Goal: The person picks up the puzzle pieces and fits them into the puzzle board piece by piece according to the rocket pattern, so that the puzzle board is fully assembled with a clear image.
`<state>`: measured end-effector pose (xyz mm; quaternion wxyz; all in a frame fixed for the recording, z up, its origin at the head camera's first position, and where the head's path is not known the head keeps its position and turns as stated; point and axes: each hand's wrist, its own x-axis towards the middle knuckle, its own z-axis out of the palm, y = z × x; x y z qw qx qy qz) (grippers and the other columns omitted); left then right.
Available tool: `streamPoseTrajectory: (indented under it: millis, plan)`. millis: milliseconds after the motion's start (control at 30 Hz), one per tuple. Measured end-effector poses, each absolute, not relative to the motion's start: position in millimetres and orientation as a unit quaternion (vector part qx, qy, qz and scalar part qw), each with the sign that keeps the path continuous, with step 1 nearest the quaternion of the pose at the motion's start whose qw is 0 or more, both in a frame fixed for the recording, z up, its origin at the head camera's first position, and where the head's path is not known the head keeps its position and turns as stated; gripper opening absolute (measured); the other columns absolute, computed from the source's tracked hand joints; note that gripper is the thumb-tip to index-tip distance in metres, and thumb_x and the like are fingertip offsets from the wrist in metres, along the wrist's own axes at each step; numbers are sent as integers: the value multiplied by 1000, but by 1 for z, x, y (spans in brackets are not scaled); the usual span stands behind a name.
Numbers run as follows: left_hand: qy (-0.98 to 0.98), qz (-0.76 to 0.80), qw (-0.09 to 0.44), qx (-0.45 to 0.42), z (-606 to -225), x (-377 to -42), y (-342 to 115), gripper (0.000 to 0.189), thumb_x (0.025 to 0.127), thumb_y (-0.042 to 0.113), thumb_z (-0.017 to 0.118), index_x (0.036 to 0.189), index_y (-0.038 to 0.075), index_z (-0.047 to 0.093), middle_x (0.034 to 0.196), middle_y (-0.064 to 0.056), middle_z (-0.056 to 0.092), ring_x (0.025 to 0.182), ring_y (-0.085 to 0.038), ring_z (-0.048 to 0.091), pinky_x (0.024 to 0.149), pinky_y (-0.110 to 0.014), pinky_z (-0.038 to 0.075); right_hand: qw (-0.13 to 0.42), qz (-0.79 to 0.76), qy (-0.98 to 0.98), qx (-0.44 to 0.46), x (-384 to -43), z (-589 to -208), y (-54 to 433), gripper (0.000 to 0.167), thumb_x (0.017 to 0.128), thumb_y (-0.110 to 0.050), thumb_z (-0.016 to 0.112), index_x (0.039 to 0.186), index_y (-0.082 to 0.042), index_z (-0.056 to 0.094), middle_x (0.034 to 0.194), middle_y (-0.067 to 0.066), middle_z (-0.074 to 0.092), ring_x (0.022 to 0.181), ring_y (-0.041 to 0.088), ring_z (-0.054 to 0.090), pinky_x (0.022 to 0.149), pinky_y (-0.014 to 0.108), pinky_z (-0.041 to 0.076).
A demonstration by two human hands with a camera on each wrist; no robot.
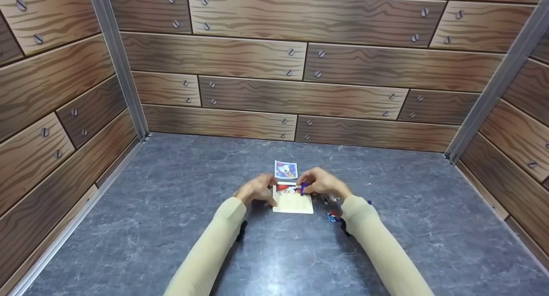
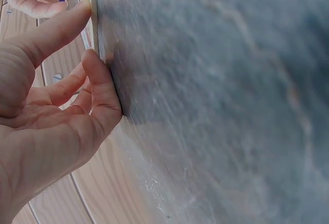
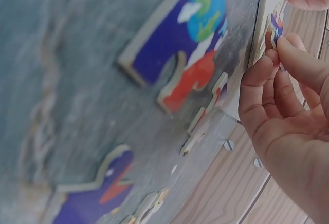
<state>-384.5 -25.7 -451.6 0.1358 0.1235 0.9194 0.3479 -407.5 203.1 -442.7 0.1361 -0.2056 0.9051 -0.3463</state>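
Observation:
A pale wooden puzzle tray (image 1: 293,204) lies on the grey tabletop, with several picture pieces fitted along its far side. At its left edge, my left hand (image 1: 258,188) touches the rim with thumb and fingertips spread apart; in the left wrist view the left hand (image 2: 61,90) holds nothing between thumb and fingers. Over the tray's far right corner my right hand (image 1: 321,182) pinches a purple puzzle piece (image 1: 303,188) between thumb and fingers. The right wrist view shows that piece (image 3: 276,29) tilted up at the tray's edge (image 3: 261,23).
Just beyond the tray lies a square picture card (image 1: 285,170). Loose puzzle pieces lie to the right: a blue and red one (image 1: 332,217), others near or under the right wrist, and a purple one (image 3: 95,198). Wood-patterned walls (image 1: 300,60) enclose the table.

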Motion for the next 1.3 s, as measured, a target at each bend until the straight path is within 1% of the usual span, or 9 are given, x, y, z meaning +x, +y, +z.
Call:
streamPoseTrajectory:
  millis: [167, 367, 500, 600, 667, 800, 1000, 1167, 1300]
  plan:
    - [919, 347, 142, 124, -451, -385, -25, 61, 72, 6, 85, 125, 3, 56, 128, -16, 57, 120, -29, 52, 107, -41, 41, 123, -327, 909, -227, -408, -443, 201, 30, 75, 11, 68, 103, 1, 72, 93, 12, 70, 78, 13, 53, 66, 23, 45]
    - [925, 331, 136, 131, -451, -385, -25, 60, 72, 7, 86, 124, 3, 56, 127, -16, 57, 120, -29, 53, 106, -41, 42, 119, -307, 915, -233, -407, -442, 201, 30, 74, 9, 68, 100, -3, 73, 94, 10, 70, 81, 15, 52, 68, 24, 43]
    - [927, 324, 134, 135, -451, -385, -25, 61, 71, 9, 87, 123, 1, 55, 125, -16, 58, 116, -28, 54, 104, -40, 44, 121, -304, 912, -246, -407, -443, 201, 28, 73, 11, 67, 98, -2, 74, 94, 14, 70, 79, 14, 52, 65, 24, 43]
    - [926, 326, 134, 134, -452, -385, -25, 62, 71, 8, 87, 123, 1, 56, 124, -16, 58, 115, -28, 54, 103, -40, 44, 124, -308, 911, -244, -406, -443, 201, 29, 73, 12, 66, 97, -1, 74, 91, 15, 68, 75, 13, 51, 60, 23, 42]
    - [926, 327, 133, 134, -452, -386, -25, 61, 71, 8, 87, 123, 2, 56, 123, -15, 58, 115, -28, 54, 103, -41, 44, 126, -313, 912, -235, -406, -443, 200, 29, 72, 12, 66, 97, -2, 74, 91, 14, 67, 74, 13, 51, 58, 22, 42]
    - [927, 324, 132, 134, -451, -385, -26, 62, 71, 9, 87, 124, 3, 56, 125, -16, 58, 118, -29, 53, 105, -41, 43, 125, -316, 914, -220, -406, -444, 200, 28, 73, 9, 68, 98, -2, 74, 93, 11, 67, 75, 12, 53, 59, 21, 44]
    - [928, 322, 130, 137, -451, -384, -26, 62, 71, 9, 87, 125, 3, 56, 128, -16, 58, 120, -30, 53, 105, -41, 42, 123, -319, 916, -211, -405, -445, 201, 31, 74, 7, 70, 103, -3, 73, 99, 14, 67, 76, 13, 56, 62, 22, 47]
    - [928, 322, 125, 139, -451, -383, -27, 61, 70, 10, 87, 123, 4, 57, 127, -16, 57, 120, -29, 52, 105, -41, 42, 113, -307, 921, -214, -406, -446, 201, 32, 73, 6, 69, 103, -4, 74, 96, 12, 67, 79, 15, 54, 65, 23, 45]
    - [925, 328, 125, 147, -452, -383, -27, 61, 70, 8, 87, 123, 2, 56, 126, -17, 58, 118, -30, 53, 104, -41, 43, 106, -295, 926, -209, -406, -446, 200, 33, 73, 7, 68, 104, -4, 74, 93, 10, 69, 80, 15, 55, 65, 23, 44]
